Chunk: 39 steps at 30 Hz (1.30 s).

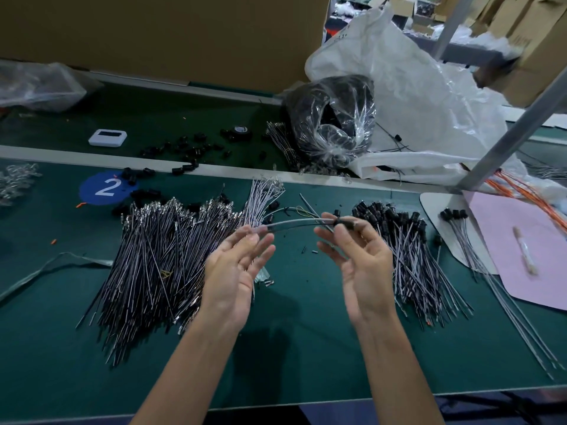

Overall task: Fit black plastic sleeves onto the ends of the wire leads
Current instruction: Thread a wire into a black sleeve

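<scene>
Wire lead is arching in the air between both hands, a black sleeve sitting on its right end. Bare green table is lying open beneath, between a heap of bare leads beside the left hand and a heap of sleeved leads beside the right hand. The left hand is pinching the lead's left end, its other fingers loosely spread; the right hand's fingertips are pinching the sleeve.

Hands: two are seen.
Held wires: two.
Held sleeves: one.
Big wire heaps: two.
Pink sheets: one.
</scene>
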Available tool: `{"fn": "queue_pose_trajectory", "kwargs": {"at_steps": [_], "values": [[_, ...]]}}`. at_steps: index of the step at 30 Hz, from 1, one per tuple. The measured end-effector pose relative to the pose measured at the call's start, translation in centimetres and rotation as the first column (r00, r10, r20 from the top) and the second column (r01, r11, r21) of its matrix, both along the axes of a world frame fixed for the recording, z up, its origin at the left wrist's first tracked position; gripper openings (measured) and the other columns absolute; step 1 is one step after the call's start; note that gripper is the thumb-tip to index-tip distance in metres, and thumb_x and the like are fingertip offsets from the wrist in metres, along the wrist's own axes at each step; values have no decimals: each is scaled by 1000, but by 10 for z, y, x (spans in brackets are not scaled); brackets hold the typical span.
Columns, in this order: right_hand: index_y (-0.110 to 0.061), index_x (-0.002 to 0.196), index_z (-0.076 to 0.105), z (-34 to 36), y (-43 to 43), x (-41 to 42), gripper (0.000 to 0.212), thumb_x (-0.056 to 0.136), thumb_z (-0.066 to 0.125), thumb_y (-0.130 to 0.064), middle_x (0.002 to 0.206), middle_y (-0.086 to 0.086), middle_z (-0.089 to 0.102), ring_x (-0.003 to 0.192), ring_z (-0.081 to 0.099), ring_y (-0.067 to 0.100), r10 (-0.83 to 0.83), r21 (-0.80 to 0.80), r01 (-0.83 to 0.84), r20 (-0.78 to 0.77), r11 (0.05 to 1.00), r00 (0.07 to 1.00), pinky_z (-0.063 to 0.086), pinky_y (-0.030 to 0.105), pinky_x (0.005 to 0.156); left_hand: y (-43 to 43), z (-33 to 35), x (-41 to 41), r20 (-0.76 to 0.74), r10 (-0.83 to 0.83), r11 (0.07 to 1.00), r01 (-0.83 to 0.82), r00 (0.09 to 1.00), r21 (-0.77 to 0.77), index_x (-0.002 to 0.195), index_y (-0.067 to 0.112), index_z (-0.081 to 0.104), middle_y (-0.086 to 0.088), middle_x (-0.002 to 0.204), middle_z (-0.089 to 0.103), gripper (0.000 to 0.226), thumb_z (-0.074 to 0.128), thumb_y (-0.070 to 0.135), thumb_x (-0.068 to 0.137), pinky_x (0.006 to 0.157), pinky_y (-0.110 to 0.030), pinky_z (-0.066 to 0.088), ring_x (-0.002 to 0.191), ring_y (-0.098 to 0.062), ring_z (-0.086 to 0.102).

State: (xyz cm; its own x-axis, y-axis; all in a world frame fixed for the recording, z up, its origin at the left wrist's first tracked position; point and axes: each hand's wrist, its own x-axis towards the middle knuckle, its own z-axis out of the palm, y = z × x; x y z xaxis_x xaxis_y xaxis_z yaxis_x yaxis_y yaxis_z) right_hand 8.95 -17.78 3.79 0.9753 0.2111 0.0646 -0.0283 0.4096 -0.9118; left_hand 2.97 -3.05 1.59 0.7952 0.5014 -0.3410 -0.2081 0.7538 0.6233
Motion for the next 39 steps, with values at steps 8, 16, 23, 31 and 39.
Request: {"fn": "queue_pose_trajectory", "kwargs": {"at_steps": [8, 16, 23, 31, 39], "values": [[-13, 98, 66, 3, 1, 9, 13, 86, 60, -16, 78, -1, 71, 74, 65, 12, 36, -144, -20, 109, 989, 993, 54, 24, 74, -16, 20, -5, 88, 95, 810, -129, 992, 572, 103, 21, 72, 6, 109, 73, 37, 56, -1, 78, 94, -15, 47, 108, -4, 63], [-10, 97, 60, 6, 1, 15, 13, 87, 56, -17, 99, 11, 73, 93, 70, 26, 96, 180, -90, -22, 980, 995, 56, 34, 81, -12, 18, -7, 203, 269, 867, -328, 942, 375, 101, 12, 69, 1, 93, 74, 38, 47, 2, 72, 88, -27, 52, 97, -16, 67], [-9, 107, 63, 4, 4, 1, 32, 79, 69, -20, 78, 9, 74, 72, 68, 19, 149, -278, -99, 165, 955, 975, 55, 27, 75, -33, 34, 2, 27, -79, 759, 43, 997, 649, 99, 23, 74, 10, 88, 75, 17, 75, 19, 83, 69, -11, 49, 81, -1, 68], [-13, 111, 60, 7, 3, -5, 29, 85, 73, -9, 81, 6, 76, 73, 73, 21, 195, -438, -58, 276, 897, 941, 58, 28, 76, -31, 38, 4, 110, -123, 908, 67, 986, 414, 106, 10, 71, -8, 89, 76, 29, 71, -3, 80, 64, -14, 52, 76, -9, 70], [-5, 79, 71, 0, 6, -12, 11, 89, 66, -7, 65, 6, 71, 60, 65, 14, 220, -494, -65, 264, 867, 939, 52, 22, 65, -28, 35, 5, 164, -97, 923, 28, 982, 383, 107, 15, 69, -8, 92, 77, 42, 76, 14, 66, 69, -14, 52, 85, -9, 71]]}}
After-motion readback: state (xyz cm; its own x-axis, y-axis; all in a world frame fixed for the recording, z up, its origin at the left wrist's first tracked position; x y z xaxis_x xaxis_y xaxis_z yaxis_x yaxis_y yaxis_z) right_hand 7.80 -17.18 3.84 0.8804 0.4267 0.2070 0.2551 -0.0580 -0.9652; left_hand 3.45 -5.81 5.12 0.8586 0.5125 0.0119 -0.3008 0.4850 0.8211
